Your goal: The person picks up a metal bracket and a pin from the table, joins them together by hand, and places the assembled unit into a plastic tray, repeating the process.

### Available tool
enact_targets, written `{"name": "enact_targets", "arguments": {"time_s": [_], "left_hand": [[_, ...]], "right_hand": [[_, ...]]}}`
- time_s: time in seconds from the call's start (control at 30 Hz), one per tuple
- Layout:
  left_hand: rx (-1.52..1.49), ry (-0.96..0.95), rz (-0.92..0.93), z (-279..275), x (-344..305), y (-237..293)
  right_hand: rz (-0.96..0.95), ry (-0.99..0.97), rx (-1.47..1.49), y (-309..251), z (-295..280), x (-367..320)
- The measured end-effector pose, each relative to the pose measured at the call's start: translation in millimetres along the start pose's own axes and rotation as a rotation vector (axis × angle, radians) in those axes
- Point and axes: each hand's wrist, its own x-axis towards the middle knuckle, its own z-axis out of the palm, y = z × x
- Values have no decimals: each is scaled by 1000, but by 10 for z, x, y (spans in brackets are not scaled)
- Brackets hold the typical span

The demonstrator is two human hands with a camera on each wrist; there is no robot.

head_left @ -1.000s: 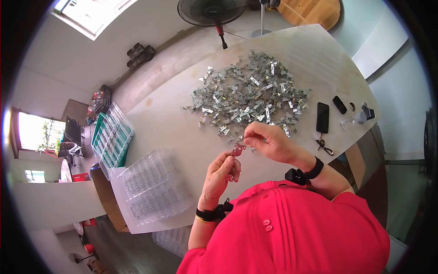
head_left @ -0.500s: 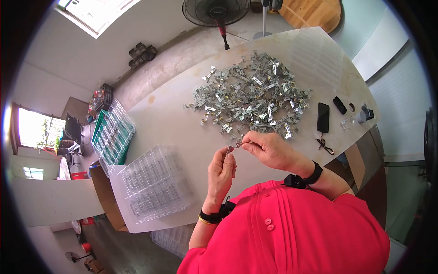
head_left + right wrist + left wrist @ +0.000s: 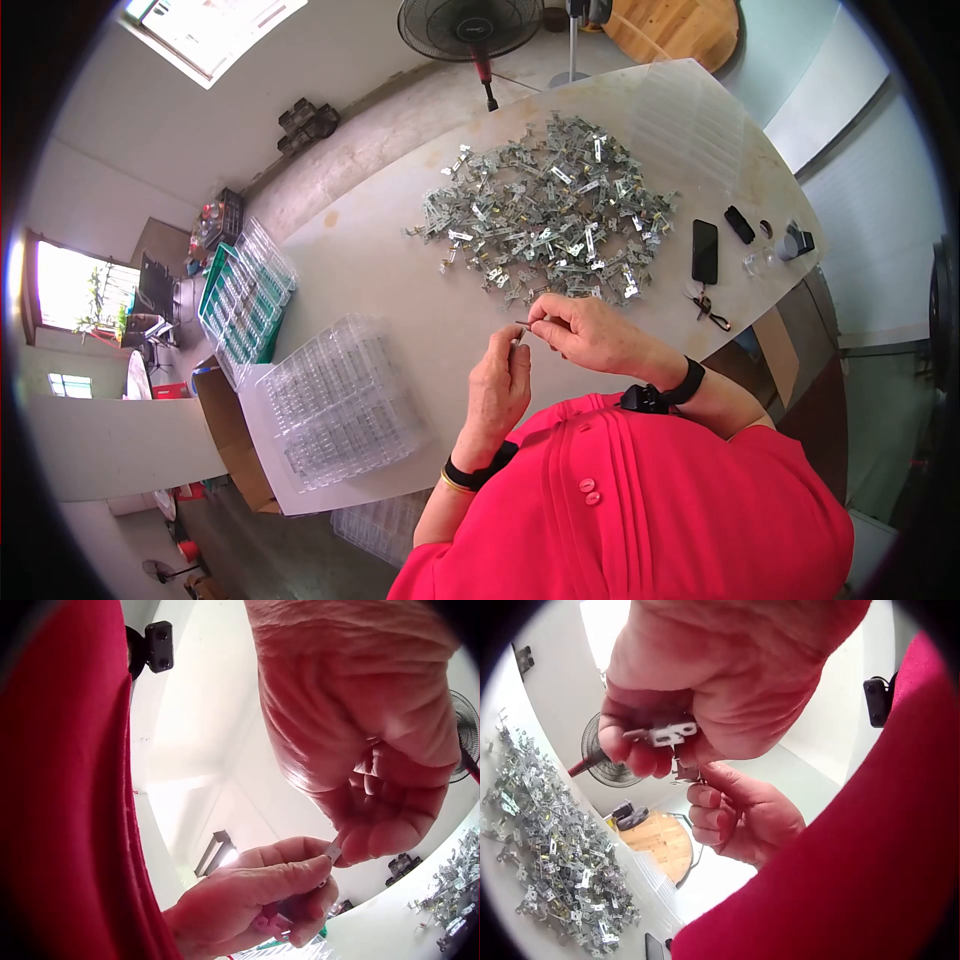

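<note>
The left hand (image 3: pixel 497 388) grips a metal bracket (image 3: pixel 673 734), whose slotted end shows below its curled fingers in the left wrist view. Close against it, the right hand (image 3: pixel 598 335) pinches a small metal piece (image 3: pixel 334 850) between thumb and fingertips. The two pieces meet or nearly meet between the hands; whether they are joined cannot be told. Just beyond the hands lies a wide heap of metal brackets (image 3: pixel 550 210) on the table (image 3: pixel 370 240).
Clear plastic trays (image 3: pixel 340 405) lie on the table's left part, beside a green tray (image 3: pixel 268 335). A phone (image 3: pixel 705 252), keys (image 3: pixel 712 312), a black object (image 3: pixel 739 225) and a clear bottle (image 3: pixel 765 262) lie at the right. A fan (image 3: pixel 470 25) stands beyond the table.
The right hand has come down to the left hand's fingertips and pinches a piece there. The left hand has moved slightly right and turned, its bracket now mostly hidden from the head view.
</note>
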Motion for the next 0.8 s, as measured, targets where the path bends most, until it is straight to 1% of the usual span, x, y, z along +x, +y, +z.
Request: {"name": "enact_targets", "arguments": {"time_s": [0.07, 0.1, 0.17, 0.3, 0.37, 0.4, 0.47, 0.5, 0.57, 0.6, 0.63, 0.67, 0.7, 0.77, 0.8], "left_hand": [[-44, -9, -5, 5, -2, -15], [-45, -11, -4, 0, -4, -16], [-68, -83, -71, -10, -6, -19], [-106, -65, -74, 7, 62, -18], [119, -147, 223, 9, 88, -50], [119, -148, 221, 33, 70, -56], [-19, -127, 50, 102, 51, -71], [-18, -133, 52, 107, 75, -112], [-462, -86, -260, 23, 158, -108], [-638, -104, -364, -46, 168, -58], [-636, -101, -367, -92, 200, -32], [-781, -103, -418, -127, 225, -24], [-927, -106, -469, -144, 243, -13], [-962, -88, -477, -133, 259, 10], [-987, -79, -474, -120, 264, 14]], "right_hand": [[-179, 116, -204, 95, 49, 7], [-177, 118, -204, 104, 58, 7], [-249, 201, -84, 110, 74, 13], [-291, 256, -39, 109, 67, 26], [-314, 309, -40, 143, 43, 51], [-313, 309, -39, 143, 23, 63], [-280, 391, 50, 136, -45, 98], [-277, 396, 51, 127, -90, 100], [-87, 270, 259, 110, -166, 86], [-86, 269, 261, 131, -178, 76], [-67, 223, 169, 160, -184, 59], [-48, 176, 78, 171, -181, 52], [-48, 172, 80, 167, -178, 48], [1, 84, 64, 123, -178, 38], [3, 81, 66, 129, -175, 52]]}}
